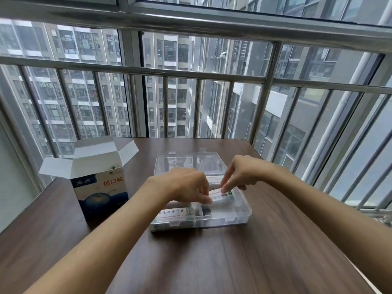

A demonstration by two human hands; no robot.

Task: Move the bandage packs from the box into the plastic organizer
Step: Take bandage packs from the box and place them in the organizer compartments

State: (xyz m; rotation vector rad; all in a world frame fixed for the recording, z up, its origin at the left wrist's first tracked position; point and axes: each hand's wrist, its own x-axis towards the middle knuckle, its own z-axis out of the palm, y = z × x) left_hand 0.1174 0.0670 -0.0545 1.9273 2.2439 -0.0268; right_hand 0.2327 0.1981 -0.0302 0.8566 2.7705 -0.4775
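Bandage pack (220, 196), white with green and red print, sits over the middle of the clear plastic organizer (244, 211), pinched from both sides. Left hand (186, 184) comes in palm down, fingertips curled onto the pack's near-left edge. Right hand (241, 174) nips the far-right end between thumb and forefinger. Pack's long axis runs roughly left-right, tilted a little, right end higher and farther away.

Organizer lies on a dark wood-grain table (233, 262), lid (191, 163) hinged open and lying flat behind it. Another long white pack (174, 214) with printed characters lies in the front-left compartment, long axis left-right.

Bandage box (101, 196), blue and white, stands upright left of the organizer, well apart from it, top flaps open.

Table stands against a metal-barred balcony railing (191, 73); grey high-rise apartment blocks (84, 98) beyond the glass.
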